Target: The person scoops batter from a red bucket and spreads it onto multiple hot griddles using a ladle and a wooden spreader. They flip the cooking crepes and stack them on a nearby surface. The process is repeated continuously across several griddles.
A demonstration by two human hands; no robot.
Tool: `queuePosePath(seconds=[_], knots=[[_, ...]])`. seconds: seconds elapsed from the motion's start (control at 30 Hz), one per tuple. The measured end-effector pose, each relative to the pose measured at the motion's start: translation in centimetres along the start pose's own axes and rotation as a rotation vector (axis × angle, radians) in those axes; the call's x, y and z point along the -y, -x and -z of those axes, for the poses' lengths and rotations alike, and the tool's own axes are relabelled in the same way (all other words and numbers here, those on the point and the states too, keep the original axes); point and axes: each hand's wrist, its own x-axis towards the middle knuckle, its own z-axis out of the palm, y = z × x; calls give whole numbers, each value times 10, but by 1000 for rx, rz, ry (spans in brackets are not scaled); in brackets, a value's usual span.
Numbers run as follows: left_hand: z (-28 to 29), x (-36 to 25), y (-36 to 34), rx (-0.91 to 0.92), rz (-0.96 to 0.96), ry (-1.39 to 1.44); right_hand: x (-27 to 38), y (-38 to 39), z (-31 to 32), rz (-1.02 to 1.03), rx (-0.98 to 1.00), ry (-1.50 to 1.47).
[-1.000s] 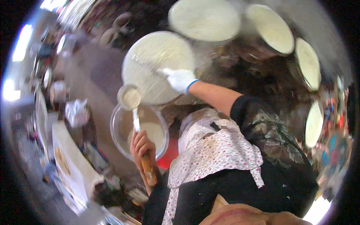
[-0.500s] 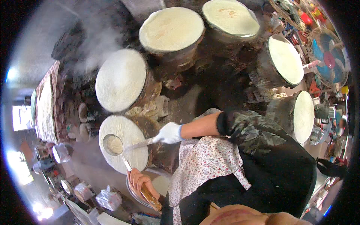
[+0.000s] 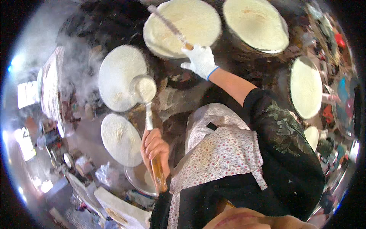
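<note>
My left hand (image 3: pixel 155 149), bare, is closed around the wooden handle of a ladle (image 3: pixel 146 90). The ladle's round bowl carries pale batter and overlaps the right edge of a round griddle covered with a white sheet (image 3: pixel 121 72). My right hand (image 3: pixel 201 61), in a white glove, grips a long flat spatula (image 3: pixel 167 23). Its blade reaches across another batter-covered griddle (image 3: pixel 190 23) at the far middle, though I cannot tell whether it touches the sheet. Nearer, at the left, a third white sheet (image 3: pixel 121 143) has a lumpy patch of batter on it.
More pale sheets lie on round griddles at the far right (image 3: pixel 256 26) and right (image 3: pixel 306 89). A metal basin (image 3: pixel 131 177) stands below my left hand. Steam drifts at the far left. A fan (image 3: pixel 345 105) is at the right edge, and a plastic bag (image 3: pixel 106 173) lies lower left.
The ladle has lifted off the near-left griddle and moved farther and rightward. My gloved hand has swung the spatula from that same griddle to the far-middle one.
</note>
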Motion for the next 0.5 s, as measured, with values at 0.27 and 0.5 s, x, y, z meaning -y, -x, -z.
queuePosePath(seconds=[0.27, 0.5], knots=[[-25, -39, -27, 3, 46, -120, 75, -82, -39, -39, 51, 143], [-39, -96, -26, -5, 69, -196, 70, -104, -59, -224, -26, 128]])
